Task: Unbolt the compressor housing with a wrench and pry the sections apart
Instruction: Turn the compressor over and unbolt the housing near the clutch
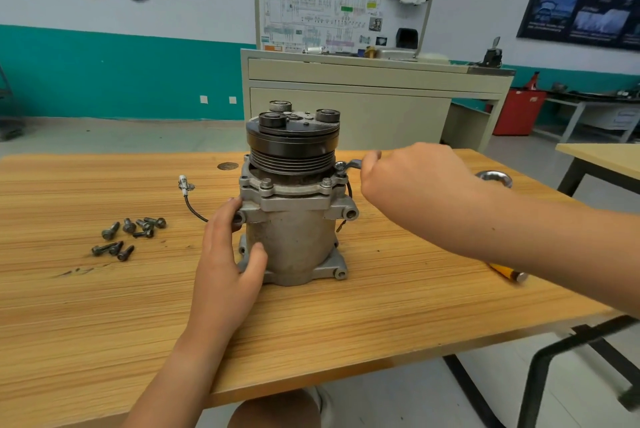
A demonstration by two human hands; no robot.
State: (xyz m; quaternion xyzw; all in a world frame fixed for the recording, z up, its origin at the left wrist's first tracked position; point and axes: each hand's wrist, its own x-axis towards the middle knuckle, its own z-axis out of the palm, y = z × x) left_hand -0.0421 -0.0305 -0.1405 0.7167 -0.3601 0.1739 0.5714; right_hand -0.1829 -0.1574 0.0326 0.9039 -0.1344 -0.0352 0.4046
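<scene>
Compressor (294,219) is standing upright at table (381,306) centre. Left hand (225,261) grip is wrapping its housing at 9 o'clock. Right hand (408,181) grip is holding the wrench (351,164), ring end sitting on a flange bolt (340,168) at 2 o'clock.

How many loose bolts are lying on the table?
8 loose bolts, all left of the compressor on the table: five in an upper cluster, three just below it. They overlap, so one may be hidden.
</scene>
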